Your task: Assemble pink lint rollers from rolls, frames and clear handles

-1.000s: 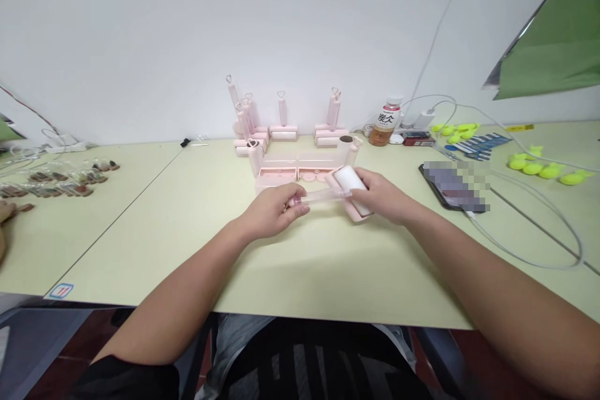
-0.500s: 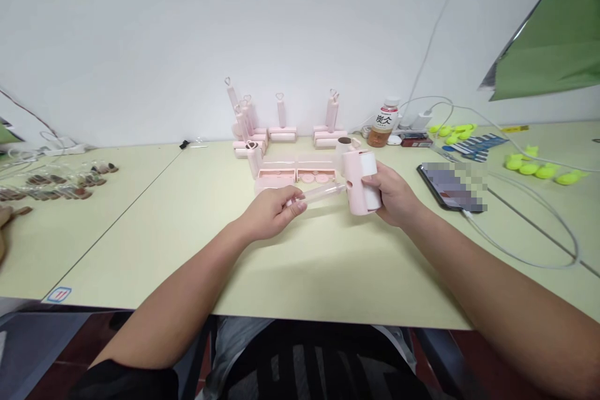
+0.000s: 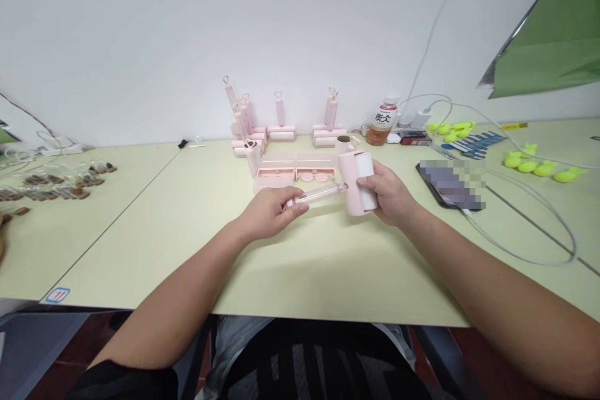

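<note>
- While the left hand (image 3: 274, 211) pinches a clear pinkish handle (image 3: 322, 193) between thumb and fingers, with little gap between them, the right hand (image 3: 390, 192) grips a pink casing (image 3: 351, 192) fitted with a white roll (image 3: 364, 166).
- Its thumb lies across the white roll; the other fingers are mostly hidden behind, so how far they curl I cannot tell.
- Between the hands, above the bench (image 3: 323, 275), the handle's tip meets the casing beside its small hole; whether it is inside is too small to tell.
- Just beyond the left hand sits a pink case (image 3: 295, 175).
- Farther past both hands stand pink rollers (image 3: 330, 114).
- Right of the right hand lies a phone (image 3: 450, 186).
</note>
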Demonstrator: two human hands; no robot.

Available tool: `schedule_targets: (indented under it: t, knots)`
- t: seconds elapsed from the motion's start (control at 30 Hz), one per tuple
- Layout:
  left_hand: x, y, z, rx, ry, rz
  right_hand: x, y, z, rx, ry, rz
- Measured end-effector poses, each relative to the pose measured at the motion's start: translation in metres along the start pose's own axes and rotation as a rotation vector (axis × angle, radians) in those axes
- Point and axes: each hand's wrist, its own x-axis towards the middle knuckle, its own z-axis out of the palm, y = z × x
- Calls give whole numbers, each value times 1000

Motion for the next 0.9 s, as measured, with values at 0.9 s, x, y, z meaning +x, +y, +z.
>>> schedule_targets:
  t: [0.9]
  knots:
    - [1,-4,4,-53,-35,-33,1,12,6,-150,45,6]
